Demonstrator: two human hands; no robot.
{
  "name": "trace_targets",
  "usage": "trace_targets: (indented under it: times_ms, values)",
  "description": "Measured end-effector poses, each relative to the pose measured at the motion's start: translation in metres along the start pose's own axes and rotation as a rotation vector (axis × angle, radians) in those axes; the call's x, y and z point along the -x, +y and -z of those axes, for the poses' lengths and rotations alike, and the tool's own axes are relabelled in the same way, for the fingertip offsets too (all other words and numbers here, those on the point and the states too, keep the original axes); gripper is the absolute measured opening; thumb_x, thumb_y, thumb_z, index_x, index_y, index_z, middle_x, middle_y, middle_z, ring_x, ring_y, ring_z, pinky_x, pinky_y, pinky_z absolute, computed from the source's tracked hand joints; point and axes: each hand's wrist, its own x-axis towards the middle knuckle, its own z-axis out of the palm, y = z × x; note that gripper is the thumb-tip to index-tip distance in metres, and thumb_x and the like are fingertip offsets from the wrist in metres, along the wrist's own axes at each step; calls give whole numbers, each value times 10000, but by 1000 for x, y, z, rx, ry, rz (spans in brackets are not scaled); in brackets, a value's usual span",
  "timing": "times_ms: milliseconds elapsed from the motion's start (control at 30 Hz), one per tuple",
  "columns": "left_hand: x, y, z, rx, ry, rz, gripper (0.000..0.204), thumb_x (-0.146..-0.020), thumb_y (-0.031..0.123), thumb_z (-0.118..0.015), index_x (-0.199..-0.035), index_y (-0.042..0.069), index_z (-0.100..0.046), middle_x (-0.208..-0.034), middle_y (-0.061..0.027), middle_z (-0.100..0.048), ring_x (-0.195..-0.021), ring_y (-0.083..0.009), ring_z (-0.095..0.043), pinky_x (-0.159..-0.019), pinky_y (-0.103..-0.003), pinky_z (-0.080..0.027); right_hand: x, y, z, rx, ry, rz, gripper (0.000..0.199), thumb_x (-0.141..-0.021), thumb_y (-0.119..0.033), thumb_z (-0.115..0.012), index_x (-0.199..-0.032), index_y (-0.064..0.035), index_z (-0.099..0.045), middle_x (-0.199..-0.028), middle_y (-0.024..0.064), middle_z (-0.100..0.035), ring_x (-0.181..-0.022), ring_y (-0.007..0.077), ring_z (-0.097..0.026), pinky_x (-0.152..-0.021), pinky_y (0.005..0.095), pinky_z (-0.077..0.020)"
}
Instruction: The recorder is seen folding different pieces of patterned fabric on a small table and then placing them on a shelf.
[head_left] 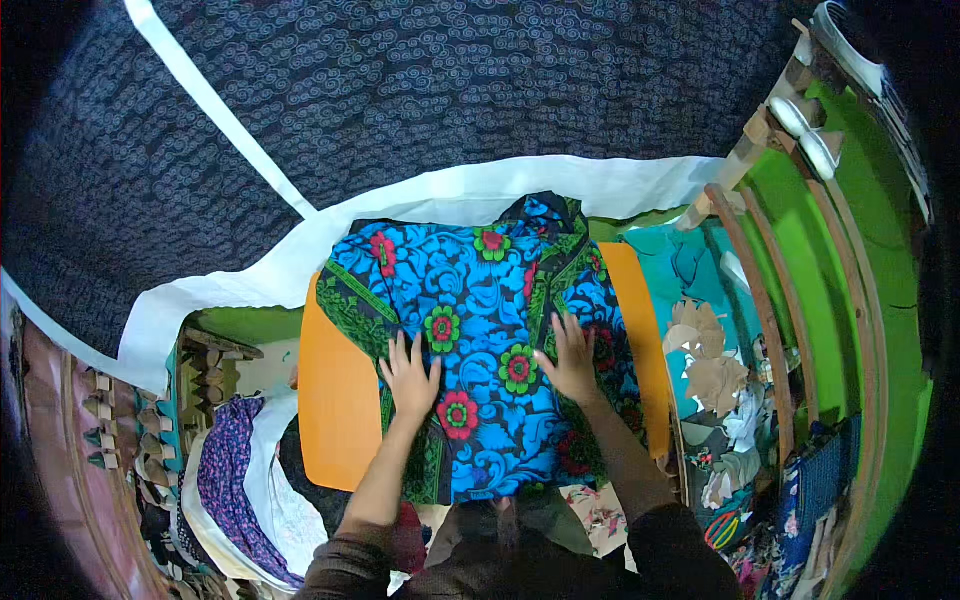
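Two flat hands, left hand (410,377) and right hand (573,360), fingers spread, press a blue flowered cloth (480,330) on an orange table (335,420); green walls (850,300), dark patterned fabric (420,90) behind.

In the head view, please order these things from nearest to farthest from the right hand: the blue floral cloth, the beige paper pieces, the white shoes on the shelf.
From the right hand:
1. Blue floral cloth: directly under the palm, touching, on the orange table.
2. Beige paper pieces: to the right, beyond the table edge.
3. White shoes: far upper right, on the wooden shelf.
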Motion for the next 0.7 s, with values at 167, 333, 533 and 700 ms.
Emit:
trace_targets:
  times_ms: [167, 333, 533, 700]
  values:
    - [128, 20, 34, -28, -206, 61, 973, -726, 559, -594, -1365, -49, -184, -1434, -261, -101, -1332, -401, -105, -1028, -594, -43, 124, -28, 9, 269, -66, -136, 741, -822, -454, -536, -1352, -9, -272, -1377, 238, -259, -1300, 389, -207, -1012, 624, -102]
    - [178, 1, 5, -240, -133, -19, 824, -788, 538, -524, -1326, -45, -304, -1413, -267, -190, -1327, -367, -172, -1028, -584, -105, 158, -24, 3, 407, -23, -293, 626, -863, -396, -494, -1333, -20, -324, -1392, 211, -251, -1308, 363, -208, -1033, 593, -99]
    - [173, -13, 17, -149, -64, -65, 467, -926, 269, -388, -1300, -9, -374, -1382, -244, -285, -1282, -342, -297, -1029, -517, -209, 153, -7, 9, 267, -30, -302, 421, -909, -245, -411, -1297, -83, -402, -1341, 186, -362, -1245, 350, -328, -1003, 563, -229]
    - [156, -27, 91, 1555, 73, 713, 488, -945, 394, -369, -1269, 30, -388, -1204, -96, -496, -1088, -239, -485, -961, -379, -353, 153, 74, 67, -1201, 219, -495, 445, -943, -351, -388, -1257, -38, -432, -1256, 99, -472, -1150, 235, -449, -970, 400, -345]
